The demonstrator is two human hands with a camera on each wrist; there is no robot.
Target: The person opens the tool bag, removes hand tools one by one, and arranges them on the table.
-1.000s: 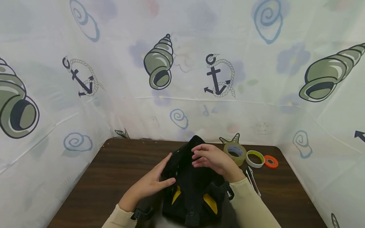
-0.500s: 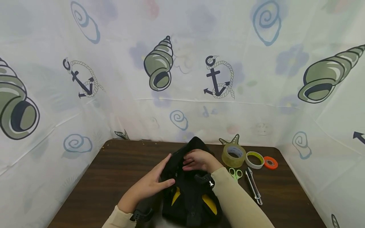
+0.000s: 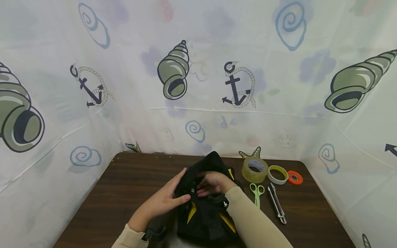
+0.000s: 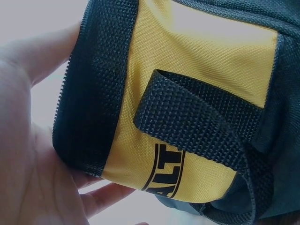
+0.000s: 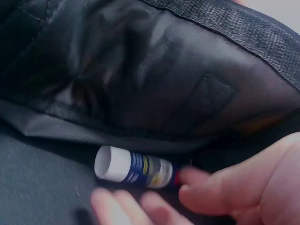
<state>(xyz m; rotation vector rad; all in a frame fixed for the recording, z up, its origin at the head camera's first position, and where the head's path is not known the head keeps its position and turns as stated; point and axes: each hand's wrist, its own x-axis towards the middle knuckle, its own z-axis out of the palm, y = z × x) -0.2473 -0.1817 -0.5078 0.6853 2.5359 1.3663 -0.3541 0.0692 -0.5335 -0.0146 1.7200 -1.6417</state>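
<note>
A black and yellow tool bag (image 3: 204, 220) stands at the table's near middle, its zipped mouth spread apart. My left hand (image 3: 165, 199) grips the bag's left end, thumb on one side and fingers on the other. The left wrist view shows its palm against the zip edge, beside a yellow panel (image 4: 187, 42) and a black webbing loop (image 4: 187, 117). My right hand (image 3: 214, 182) reaches into the bag, partly hidden by it. Inside, a glue stick (image 5: 140, 168) with a white cap and blue label lies on the bag's floor. Right fingers and thumb are spread right beside it.
On the dark wooden table (image 3: 133, 186), right of the bag, lie green scissors (image 3: 256, 193) and a box cutter (image 3: 276, 203). Behind them are a clear tape roll (image 3: 255, 175), a white tape roll (image 3: 274, 179) and an orange tape roll (image 3: 295, 177). Printed cloth (image 3: 204, 86) encloses the table.
My right hand has moved left and down from above the bag into its mouth, bringing the scissors into view. The left hand has stayed in place on the bag.
</note>
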